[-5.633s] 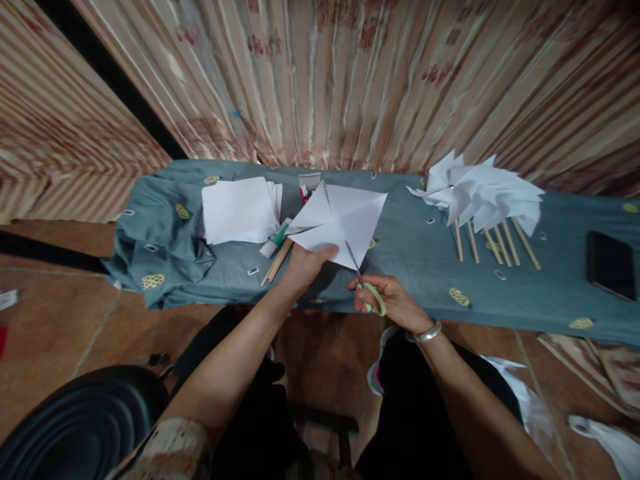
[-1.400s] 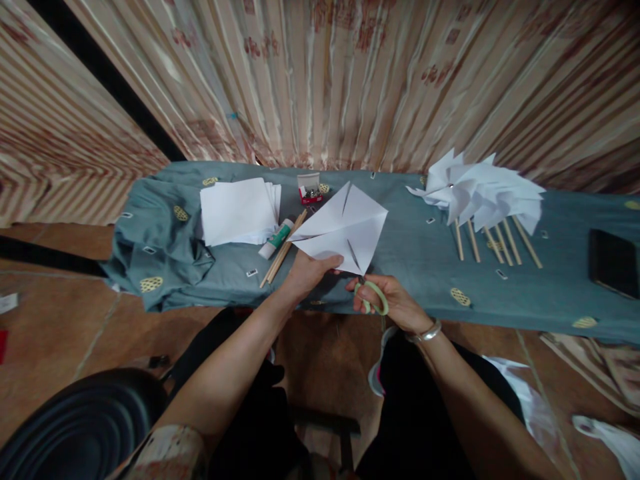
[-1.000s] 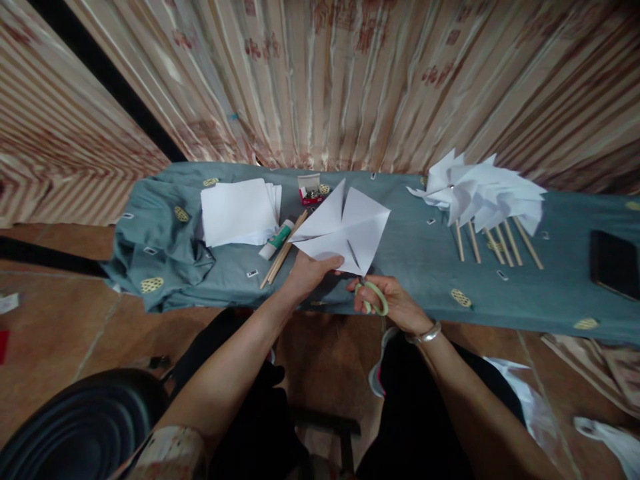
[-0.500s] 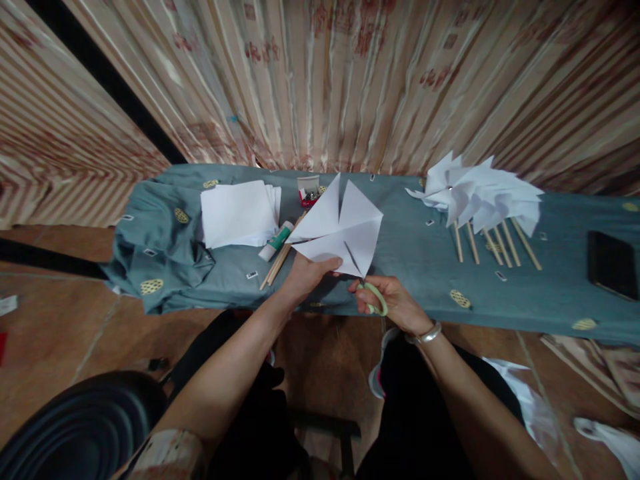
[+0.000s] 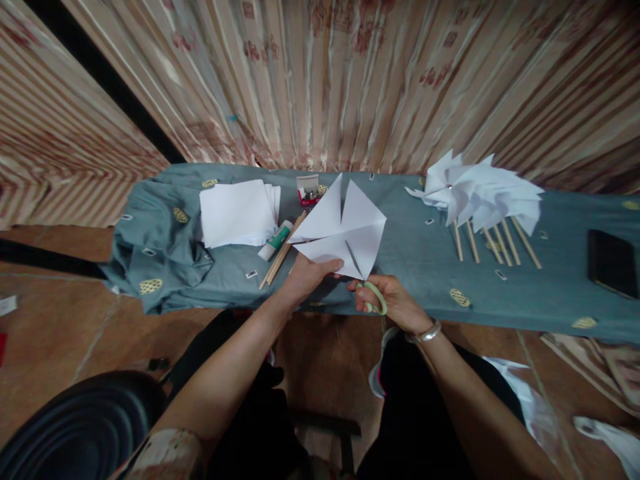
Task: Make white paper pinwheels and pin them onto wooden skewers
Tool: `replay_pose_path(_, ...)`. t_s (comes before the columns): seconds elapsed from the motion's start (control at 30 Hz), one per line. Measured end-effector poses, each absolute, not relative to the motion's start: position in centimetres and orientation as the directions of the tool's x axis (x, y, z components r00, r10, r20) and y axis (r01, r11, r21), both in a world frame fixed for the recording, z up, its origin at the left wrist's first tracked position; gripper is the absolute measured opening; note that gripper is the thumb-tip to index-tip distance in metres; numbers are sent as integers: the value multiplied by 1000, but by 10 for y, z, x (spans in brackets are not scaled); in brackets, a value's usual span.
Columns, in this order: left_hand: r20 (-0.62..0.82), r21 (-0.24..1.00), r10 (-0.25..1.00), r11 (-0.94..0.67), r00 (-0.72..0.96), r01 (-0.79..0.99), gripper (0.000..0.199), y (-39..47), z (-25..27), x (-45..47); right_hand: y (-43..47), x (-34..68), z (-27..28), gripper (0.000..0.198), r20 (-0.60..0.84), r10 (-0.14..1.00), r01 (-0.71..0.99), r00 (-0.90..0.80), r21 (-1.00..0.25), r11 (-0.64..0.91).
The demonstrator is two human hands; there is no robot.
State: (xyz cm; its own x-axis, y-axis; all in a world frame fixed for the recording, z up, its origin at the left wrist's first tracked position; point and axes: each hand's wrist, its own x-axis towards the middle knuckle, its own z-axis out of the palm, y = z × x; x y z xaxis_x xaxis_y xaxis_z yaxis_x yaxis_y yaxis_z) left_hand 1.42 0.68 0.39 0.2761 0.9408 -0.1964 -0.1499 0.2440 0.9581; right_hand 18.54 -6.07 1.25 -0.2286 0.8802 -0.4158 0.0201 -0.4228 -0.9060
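A white square sheet of paper (image 5: 325,245), slit inward from its corners, is pinched along its near edge by my left hand (image 5: 311,270), thumb on top. My right hand (image 5: 387,298) grips light-green-handled scissors (image 5: 379,300) at the sheet's lower right corner. The blades are mostly hidden by the paper, with a dark slit running inward from that corner. Under the sheet's left side lie several wooden sticks (image 5: 278,261), with a green-and-white glue stick (image 5: 276,241) beside them. Just behind the sheet sits a small open red box (image 5: 309,193) of metal pins.
A stack of white paper (image 5: 239,215) lies on the left of the cloth-covered table (image 5: 400,247). Several paper pinwheels on sticks (image 5: 487,197) overlap at the back right, and a black phone (image 5: 613,262) rests at the far right. A black round stool (image 5: 83,427) stands lower left.
The sheet has shifted very slightly to the right in my left hand's hold. Both hands keep nearly the same places, and the scissors remain at the corner.
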Motion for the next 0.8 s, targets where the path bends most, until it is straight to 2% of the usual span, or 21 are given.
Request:
replay_pose_path(0.2, -182, 964, 940, 229, 290, -137, 20, 7, 3, 13, -60, 185, 10, 46, -429, 877, 5, -216, -899, -438)
replay_pose_path(0.57, -176, 960, 944, 228, 277, -166, 23, 6, 5, 13, -59, 184, 8, 49, -434, 875, 17, -214, -898, -440)
replay_pose_path(0.8, -179, 959, 960, 219, 215, -179, 23, 10, 11, 12, -60, 189, 11, 56, -422, 833, 62, -357, -901, -430)
